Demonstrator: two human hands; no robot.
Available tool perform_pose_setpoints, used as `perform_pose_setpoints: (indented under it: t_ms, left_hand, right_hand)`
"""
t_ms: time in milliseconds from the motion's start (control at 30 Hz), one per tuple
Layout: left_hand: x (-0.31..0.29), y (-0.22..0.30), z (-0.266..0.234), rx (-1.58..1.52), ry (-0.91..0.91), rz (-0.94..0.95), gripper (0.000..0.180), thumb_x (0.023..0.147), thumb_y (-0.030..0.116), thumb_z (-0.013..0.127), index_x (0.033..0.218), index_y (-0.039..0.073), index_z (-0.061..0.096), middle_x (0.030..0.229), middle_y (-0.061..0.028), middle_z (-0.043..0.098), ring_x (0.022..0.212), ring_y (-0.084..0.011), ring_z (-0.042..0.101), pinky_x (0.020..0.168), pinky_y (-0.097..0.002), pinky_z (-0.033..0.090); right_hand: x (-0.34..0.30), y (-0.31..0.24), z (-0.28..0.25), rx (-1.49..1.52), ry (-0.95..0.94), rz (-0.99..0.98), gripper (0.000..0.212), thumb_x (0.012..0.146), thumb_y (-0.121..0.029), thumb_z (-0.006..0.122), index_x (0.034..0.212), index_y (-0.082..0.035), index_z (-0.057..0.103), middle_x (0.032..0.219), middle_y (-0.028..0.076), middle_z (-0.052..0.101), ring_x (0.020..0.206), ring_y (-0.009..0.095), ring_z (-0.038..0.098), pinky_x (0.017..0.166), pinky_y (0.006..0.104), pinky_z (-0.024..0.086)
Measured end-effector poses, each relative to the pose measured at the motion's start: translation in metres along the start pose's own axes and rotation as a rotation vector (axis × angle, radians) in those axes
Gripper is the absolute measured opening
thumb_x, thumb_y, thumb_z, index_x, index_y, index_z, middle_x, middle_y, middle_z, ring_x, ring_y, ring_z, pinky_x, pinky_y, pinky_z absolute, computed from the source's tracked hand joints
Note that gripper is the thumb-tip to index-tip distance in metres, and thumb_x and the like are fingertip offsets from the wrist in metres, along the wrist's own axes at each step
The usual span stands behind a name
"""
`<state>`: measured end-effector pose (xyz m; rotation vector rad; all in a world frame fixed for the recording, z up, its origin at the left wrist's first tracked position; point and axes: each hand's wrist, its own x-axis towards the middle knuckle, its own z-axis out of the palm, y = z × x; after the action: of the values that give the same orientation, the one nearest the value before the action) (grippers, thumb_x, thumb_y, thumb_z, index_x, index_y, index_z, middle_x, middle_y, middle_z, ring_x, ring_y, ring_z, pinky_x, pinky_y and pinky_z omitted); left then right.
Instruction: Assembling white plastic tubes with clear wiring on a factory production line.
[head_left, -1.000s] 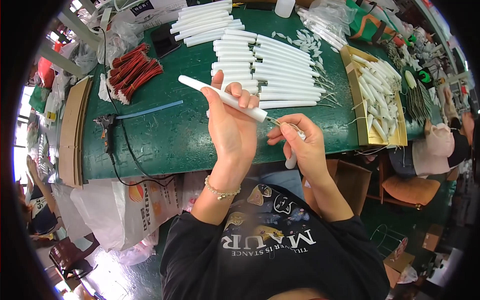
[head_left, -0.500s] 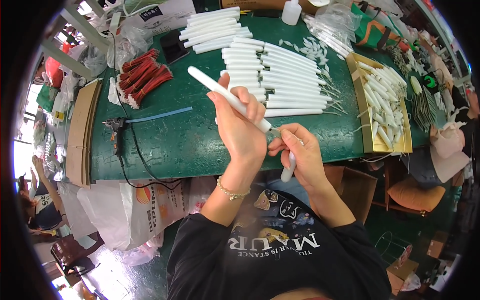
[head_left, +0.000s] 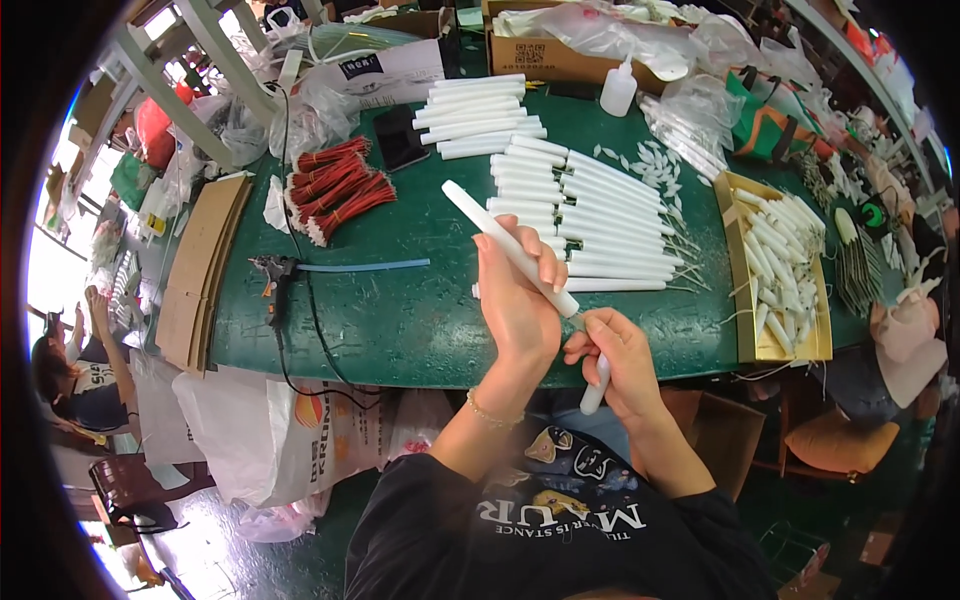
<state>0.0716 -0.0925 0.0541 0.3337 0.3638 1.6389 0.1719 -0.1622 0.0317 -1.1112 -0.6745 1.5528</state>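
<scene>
Fingers of the left hand point(head_left: 520, 305) wrap a long white plastic tube point(head_left: 508, 248), holding it slanted above the near edge of the green table point(head_left: 400, 320), its far end pointing up and left. Just right of it, the right hand point(head_left: 618, 362) is closed around a shorter white piece point(head_left: 596, 385) whose tip pokes down below the fist; the two hands nearly touch where the tube's near end meets the right fingers. Beyond the hands lie rows of similar white tubes point(head_left: 590, 215). Further right sits a yellow tray point(head_left: 742, 290) of white pieces. To the left lie a glue gun point(head_left: 272, 272) with a blue stick, and bundles of red wires point(head_left: 338, 192).
</scene>
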Motion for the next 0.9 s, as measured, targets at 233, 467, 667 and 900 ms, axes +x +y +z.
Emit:
perform_pose_setpoints:
  t_ms: [233, 467, 667, 900]
  left_hand:
    - [-0.005, 0.006, -0.001, 0.044, -0.038, -0.013, 0.035, 0.094, 0.039, 0.029, 0.105, 0.007, 0.038, 0.068, -0.0019, 0.04, 0.05, -0.0098, 0.035, 0.046, -0.0227, 0.031]
    - [-0.009, 0.001, 0.001, 0.019, -0.072, -0.011, 0.032, 0.094, 0.038, 0.028, 0.1, 0.009, 0.04, 0.067, 0.0003, 0.038, 0.052, -0.0082, 0.032, 0.048, -0.0217, 0.03]
    - [-0.012, -0.004, -0.001, 0.026, -0.091, -0.026, 0.031, 0.095, 0.036, 0.027, 0.099, 0.009, 0.04, 0.066, 0.0003, 0.037, 0.053, -0.009, 0.033, 0.05, -0.0226, 0.031]
    - [-0.013, -0.014, -0.01, 0.048, -0.118, -0.013, 0.03, 0.095, 0.032, 0.029, 0.104, 0.005, 0.037, 0.072, -0.0054, 0.044, 0.059, -0.0128, 0.042, 0.057, -0.0271, 0.038]
  right_hand:
    - [-0.002, -0.001, 0.001, 0.017, -0.033, 0.047, 0.015, 0.089, -0.017, 0.046, 0.093, -0.003, 0.05, 0.074, 0.009, 0.061, 0.058, 0.009, 0.055, 0.042, 0.0181, 0.033]
    - [-0.005, 0.0, 0.005, -0.063, 0.0, -0.058, 0.016, 0.089, -0.014, 0.045, 0.098, -0.002, 0.048, 0.071, 0.008, 0.058, 0.053, 0.007, 0.049, 0.041, 0.0169, 0.033]
    - [-0.007, -0.004, 0.004, -0.183, -0.045, -0.17, 0.024, 0.088, -0.01, 0.046, 0.109, 0.0, 0.044, 0.068, 0.003, 0.049, 0.05, 0.004, 0.041, 0.042, 0.0155, 0.031]
    - [-0.011, -0.014, 0.001, -0.37, -0.041, -0.11, 0.024, 0.087, -0.013, 0.05, 0.106, 0.001, 0.048, 0.069, 0.0, 0.048, 0.052, 0.002, 0.039, 0.044, 0.0144, 0.031]
